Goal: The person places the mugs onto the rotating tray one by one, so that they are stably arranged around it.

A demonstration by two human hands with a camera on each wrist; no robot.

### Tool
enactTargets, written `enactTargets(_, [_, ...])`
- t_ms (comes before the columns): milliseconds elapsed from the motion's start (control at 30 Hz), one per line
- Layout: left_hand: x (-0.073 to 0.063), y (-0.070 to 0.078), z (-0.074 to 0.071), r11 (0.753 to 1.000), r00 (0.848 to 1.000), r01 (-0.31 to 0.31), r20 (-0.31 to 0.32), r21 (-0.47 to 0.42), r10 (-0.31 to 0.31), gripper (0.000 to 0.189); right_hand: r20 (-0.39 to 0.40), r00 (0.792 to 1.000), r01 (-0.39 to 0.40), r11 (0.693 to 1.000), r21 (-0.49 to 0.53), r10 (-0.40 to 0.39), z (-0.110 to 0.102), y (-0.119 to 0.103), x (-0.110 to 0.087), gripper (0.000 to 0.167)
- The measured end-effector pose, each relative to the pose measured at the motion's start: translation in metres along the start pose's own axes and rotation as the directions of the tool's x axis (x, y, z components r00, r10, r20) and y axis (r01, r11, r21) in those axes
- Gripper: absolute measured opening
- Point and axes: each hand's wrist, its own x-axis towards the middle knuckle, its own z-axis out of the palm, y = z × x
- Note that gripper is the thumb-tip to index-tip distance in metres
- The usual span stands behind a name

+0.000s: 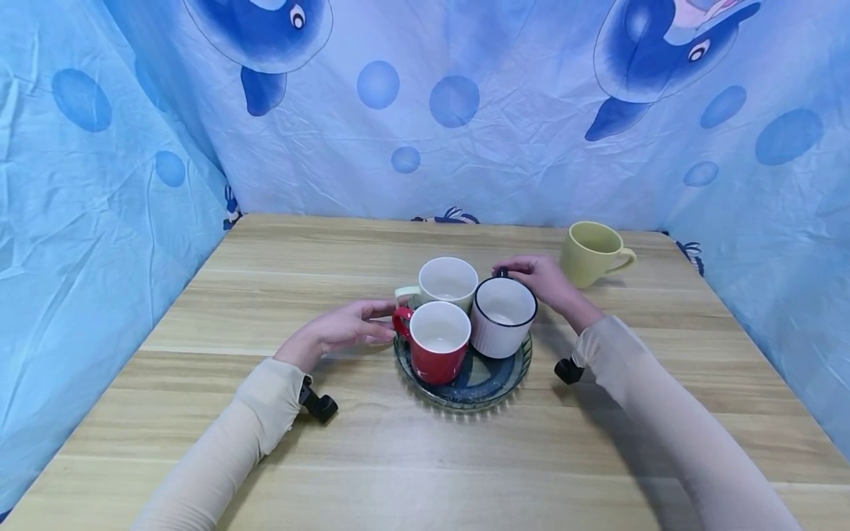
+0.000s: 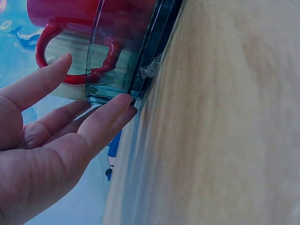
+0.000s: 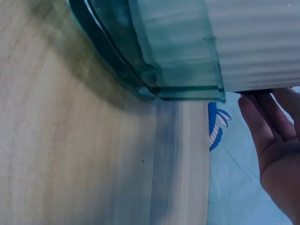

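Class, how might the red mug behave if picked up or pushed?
The red mug looks smooth and hard, so probably stiff and breakable. Its shiny handle may be slippery. Pushed right, it would likely bump the nearby black-rimmed mug.

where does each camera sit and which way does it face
Head: on the person's head, facing forward and down at the glass dish; left hand, right hand and both sleeves show.
Left wrist: on that wrist, facing the glass dish and red mug; left hand shows.
Right wrist: on that wrist, facing the glass dish and black-rimmed white mug; right hand shows.
Shared: both wrist views show the glass dish and tabletop.
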Motion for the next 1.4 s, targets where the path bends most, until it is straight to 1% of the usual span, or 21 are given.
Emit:
enactTargets(200, [0.000, 0.000, 0.000, 1.000, 1.000, -0.001, 0.000, -0.010, 0.001, 0.071, 0.005, 1.000, -0.001, 0.999, -0.047, 0.002, 0.000, -0.001, 0.006, 0.026])
enactTargets(467, [0.000, 0.000, 0.000, 1.000, 1.000, 0.007, -0.005, -0.023, -0.007, 0.072, -0.001, 1.000, -0.011, 0.999, -0.033, 0.011, 0.003, -0.004, 0.009, 0.026])
enactTargets(600, [0.000, 0.000, 0.000, 1.000, 1.000, 0.003, 0.006, -0.017, -0.003, 0.073, -0.005, 1.000, -0.013, 1.000, -0.028, 0.013, 0.004, -0.005, 0.008, 0.026])
enactTargets(767, [0.000, 0.000, -0.001, 1.000, 1.000, 0.001, 0.016, -0.001, -0.001, 0.074, -0.009, 1.000, -0.014, 0.999, 0.040, 0.014, 0.007, -0.003, 0.008, 0.025])
enactTargets(900, [0.001, -0.001, -0.001, 1.000, 1.000, -0.010, 0.021, 0.009, 0.010, 0.075, 0.030, 0.999, -0.020, 0.988, 0.155, 0.016, 0.011, -0.001, 0.009, 0.028])
enactTargets(1000, [0.002, -0.002, 0.000, 1.000, 1.000, -0.014, 0.015, 0.019, 0.014, 0.073, 0.055, 0.998, -0.053, 0.967, 0.250, 0.040, 0.013, 0.001, 0.009, 0.030])
enactTargets(1133, [0.003, -0.002, 0.000, 1.000, 1.000, -0.005, -0.004, 0.011, 0.005, 0.073, 0.074, 0.995, -0.094, 0.941, 0.326, 0.074, 0.013, 0.003, 0.009, 0.034])
enactTargets(1233, [0.002, -0.002, 0.000, 1.000, 1.000, 0.005, -0.010, -0.007, -0.005, 0.073, 0.086, 0.993, -0.106, 0.929, 0.354, 0.081, 0.014, 0.003, 0.009, 0.035])
enactTargets(1400, [0.000, -0.001, -0.001, 1.000, 1.000, 0.008, 0.003, -0.010, -0.008, 0.074, 0.087, 0.993, -0.105, 0.929, 0.354, 0.079, 0.015, 0.003, 0.011, 0.034])
